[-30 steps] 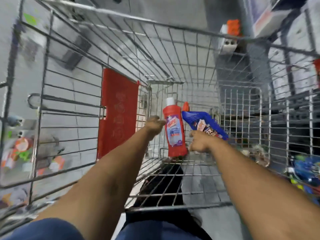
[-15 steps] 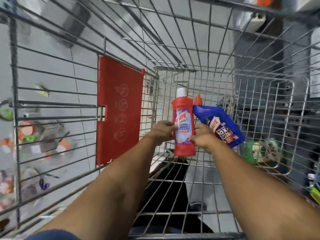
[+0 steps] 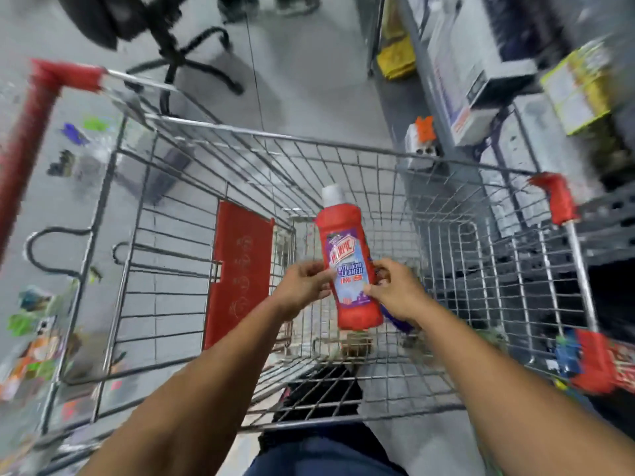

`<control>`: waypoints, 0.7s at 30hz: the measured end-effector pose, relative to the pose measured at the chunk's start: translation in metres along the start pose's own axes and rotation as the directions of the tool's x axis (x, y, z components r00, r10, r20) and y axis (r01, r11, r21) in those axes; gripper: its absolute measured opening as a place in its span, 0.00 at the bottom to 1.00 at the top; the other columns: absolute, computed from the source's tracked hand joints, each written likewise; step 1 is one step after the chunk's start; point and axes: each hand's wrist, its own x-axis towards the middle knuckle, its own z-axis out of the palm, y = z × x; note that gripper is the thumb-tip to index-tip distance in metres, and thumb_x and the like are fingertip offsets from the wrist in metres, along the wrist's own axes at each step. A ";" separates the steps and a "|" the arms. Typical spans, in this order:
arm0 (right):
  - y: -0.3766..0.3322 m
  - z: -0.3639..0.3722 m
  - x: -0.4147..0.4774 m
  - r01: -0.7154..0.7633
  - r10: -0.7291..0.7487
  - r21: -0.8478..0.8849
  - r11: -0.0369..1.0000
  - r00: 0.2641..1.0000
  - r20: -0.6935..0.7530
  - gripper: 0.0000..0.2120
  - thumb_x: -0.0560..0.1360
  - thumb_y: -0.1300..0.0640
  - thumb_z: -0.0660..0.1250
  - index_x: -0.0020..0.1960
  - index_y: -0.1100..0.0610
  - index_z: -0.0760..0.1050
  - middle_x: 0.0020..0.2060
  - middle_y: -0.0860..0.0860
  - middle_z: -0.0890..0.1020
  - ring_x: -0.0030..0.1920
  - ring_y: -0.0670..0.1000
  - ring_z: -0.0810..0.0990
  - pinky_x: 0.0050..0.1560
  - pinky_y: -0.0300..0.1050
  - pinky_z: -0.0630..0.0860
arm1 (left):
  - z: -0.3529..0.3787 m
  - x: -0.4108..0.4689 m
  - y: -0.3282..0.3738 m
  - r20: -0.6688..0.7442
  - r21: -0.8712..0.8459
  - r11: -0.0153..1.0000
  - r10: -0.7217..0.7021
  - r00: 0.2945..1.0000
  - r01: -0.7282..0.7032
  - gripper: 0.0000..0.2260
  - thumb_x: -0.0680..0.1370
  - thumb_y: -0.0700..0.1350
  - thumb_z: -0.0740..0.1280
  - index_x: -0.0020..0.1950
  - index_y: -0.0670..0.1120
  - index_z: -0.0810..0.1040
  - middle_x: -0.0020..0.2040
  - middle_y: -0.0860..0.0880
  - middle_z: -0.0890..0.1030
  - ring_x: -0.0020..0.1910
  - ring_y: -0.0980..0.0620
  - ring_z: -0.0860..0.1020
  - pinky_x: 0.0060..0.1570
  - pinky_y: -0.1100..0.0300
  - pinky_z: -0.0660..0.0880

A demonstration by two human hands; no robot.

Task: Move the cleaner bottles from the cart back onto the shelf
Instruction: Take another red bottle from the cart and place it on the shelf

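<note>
Fingers (image 3: 318,274) of left hand (image 3: 304,286) and right hand (image 3: 395,292) curled around lower half of red cleaner bottle (image 3: 348,259) — gripped from both sides, white cap up, lifted above wire cart (image 3: 464,255). Blue bottle (image 3: 395,319) glimpsed behind right hand. Shelf (image 3: 481,73) of boxes to the right — blurred.

cart (image 3: 343,140) top: open | sides: wire walls block | right: shelf (image 3: 481,80) crowded with boxes
</note>
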 end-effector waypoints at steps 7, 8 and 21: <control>0.000 -0.052 -0.109 0.318 -0.248 0.177 0.931 0.910 -0.334 0.20 0.70 0.68 0.70 0.51 0.47 0.72 0.45 0.49 0.81 0.40 0.43 0.81 0.36 0.31 0.76 | 0.065 -0.080 0.066 0.152 0.162 0.894 0.396 0.906 -0.418 0.06 0.74 0.48 0.70 0.48 0.48 0.82 0.49 0.40 0.83 0.48 0.44 0.80 0.54 0.43 0.77; 0.005 -0.057 -0.125 0.350 -0.257 0.209 0.913 0.892 -0.372 0.20 0.69 0.69 0.70 0.51 0.47 0.72 0.45 0.49 0.81 0.39 0.41 0.82 0.35 0.31 0.76 | 0.077 -0.093 0.072 0.175 0.169 0.871 0.433 0.884 -0.461 0.06 0.74 0.46 0.70 0.49 0.48 0.82 0.50 0.40 0.83 0.48 0.44 0.81 0.55 0.42 0.77; 0.143 -0.089 -0.381 0.619 -0.220 0.194 0.761 0.528 -0.820 0.24 0.69 0.71 0.69 0.51 0.42 0.74 0.47 0.38 0.83 0.47 0.36 0.82 0.51 0.34 0.76 | 0.280 -0.260 0.030 0.587 0.123 0.635 0.573 0.572 -0.762 0.09 0.74 0.41 0.70 0.54 0.46 0.81 0.51 0.50 0.85 0.48 0.51 0.82 0.52 0.52 0.79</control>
